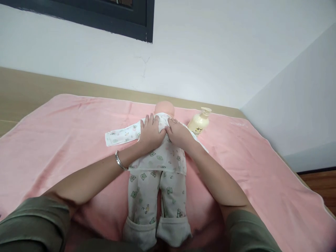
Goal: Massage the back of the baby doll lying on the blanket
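A baby doll (165, 107) lies on a pink blanket, its bare head pointing away from me. It wears a white patterned top (168, 155) and matching trousers (144, 190) with turned-up cuffs. Flat on the left of the doll's upper body rests my left hand (151, 134), fingers spread, with a silver bracelet on the wrist. My right hand (180, 133) lies on the right of the upper body, its fingers stretched out. The two thumbs almost meet in the middle. One sleeve (122, 135) extends to the left; my right forearm partly covers the other.
A cream pump bottle (200, 122) leans on the blanket just right of the doll. The pink blanket (78, 140) covers a pale wooden surface (26, 84). Behind it rises a white wall (196, 52) with a dark-framed window (126, 24).
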Motion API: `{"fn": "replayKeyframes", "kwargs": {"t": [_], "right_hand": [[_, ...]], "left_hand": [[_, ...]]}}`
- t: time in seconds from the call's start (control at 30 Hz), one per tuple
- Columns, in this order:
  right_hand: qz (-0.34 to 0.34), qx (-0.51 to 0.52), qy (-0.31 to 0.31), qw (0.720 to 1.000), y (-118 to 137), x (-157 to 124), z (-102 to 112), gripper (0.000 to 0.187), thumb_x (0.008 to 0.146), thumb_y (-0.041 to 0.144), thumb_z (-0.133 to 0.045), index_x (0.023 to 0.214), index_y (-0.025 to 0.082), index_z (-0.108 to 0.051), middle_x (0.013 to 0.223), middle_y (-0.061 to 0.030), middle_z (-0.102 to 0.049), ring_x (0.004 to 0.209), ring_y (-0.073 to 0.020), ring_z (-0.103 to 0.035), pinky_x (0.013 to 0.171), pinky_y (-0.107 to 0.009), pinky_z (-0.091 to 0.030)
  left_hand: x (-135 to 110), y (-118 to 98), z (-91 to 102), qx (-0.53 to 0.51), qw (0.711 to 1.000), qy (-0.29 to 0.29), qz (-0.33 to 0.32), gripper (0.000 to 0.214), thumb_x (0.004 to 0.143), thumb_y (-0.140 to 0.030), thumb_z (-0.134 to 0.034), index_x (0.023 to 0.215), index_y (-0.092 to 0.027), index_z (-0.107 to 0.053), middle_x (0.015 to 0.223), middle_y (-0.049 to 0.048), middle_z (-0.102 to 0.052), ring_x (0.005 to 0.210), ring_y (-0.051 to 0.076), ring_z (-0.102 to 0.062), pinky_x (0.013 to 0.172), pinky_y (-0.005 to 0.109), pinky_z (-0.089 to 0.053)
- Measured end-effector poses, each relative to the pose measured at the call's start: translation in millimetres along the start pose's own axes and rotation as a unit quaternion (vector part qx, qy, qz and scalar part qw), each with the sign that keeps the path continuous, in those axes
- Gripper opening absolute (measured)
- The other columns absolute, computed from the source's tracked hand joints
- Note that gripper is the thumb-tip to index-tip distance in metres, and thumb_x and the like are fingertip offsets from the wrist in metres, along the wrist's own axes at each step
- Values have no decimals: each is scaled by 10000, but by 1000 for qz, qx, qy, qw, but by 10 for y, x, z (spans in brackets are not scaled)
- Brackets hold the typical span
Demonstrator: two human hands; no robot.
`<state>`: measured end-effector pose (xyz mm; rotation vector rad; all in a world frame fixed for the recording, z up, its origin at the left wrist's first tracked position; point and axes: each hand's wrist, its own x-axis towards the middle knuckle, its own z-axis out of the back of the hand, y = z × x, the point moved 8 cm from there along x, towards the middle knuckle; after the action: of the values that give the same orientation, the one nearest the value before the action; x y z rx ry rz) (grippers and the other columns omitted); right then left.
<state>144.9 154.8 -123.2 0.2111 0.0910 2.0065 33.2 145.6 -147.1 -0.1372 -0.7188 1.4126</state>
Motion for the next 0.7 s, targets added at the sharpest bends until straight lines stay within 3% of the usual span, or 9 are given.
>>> {"fn": "replayKeyframes", "kwargs": {"t": [0.13,0.3,0.43,0.53,0.7], "right_hand": [[-41,22,-1,999,-162,75,1,607,1046,430,-335,1461,10,-477,1560,-234,-476,1490,-341,-425,1236,-484,-357],[-36,5,-18,999,-107,30,-7,600,1056,397,-317,1456,-23,-472,1524,-256,-506,1459,-361,-451,1215,-500,-377],[22,-5,-62,998,113,-119,-26,509,1046,284,-278,1389,33,-556,1427,-239,-588,1375,-349,-523,1182,-512,-419],[64,23,-92,993,189,-137,-32,471,1020,221,-291,1353,89,-595,1433,-188,-593,1392,-303,-511,1235,-474,-382],[-35,37,-66,997,-86,65,-32,526,1020,341,-390,1394,4,-541,1475,-228,-559,1419,-352,-484,1221,-503,-390]], "left_hand": [[-5,19,-16,-9,1000,-24,-8,591,889,-354,-497,1403,-65,-538,1474,249,-555,1448,440,-449,1231,646,-322],[112,72,-14,-35,999,8,-21,555,885,-348,-484,1363,-83,-578,1478,209,-568,1442,396,-457,1244,597,-335],[254,129,9,-57,997,53,-12,403,890,-256,-400,1177,-144,-659,1259,162,-692,1220,314,-607,1143,512,-460],[232,88,47,-18,999,44,-19,365,918,-239,-370,1122,-125,-651,1158,181,-693,1132,324,-615,1073,517,-478],[1,-160,112,33,995,-3,-99,405,959,-209,-340,1229,-67,-607,1255,213,-641,1240,343,-561,1120,514,-439]]}}
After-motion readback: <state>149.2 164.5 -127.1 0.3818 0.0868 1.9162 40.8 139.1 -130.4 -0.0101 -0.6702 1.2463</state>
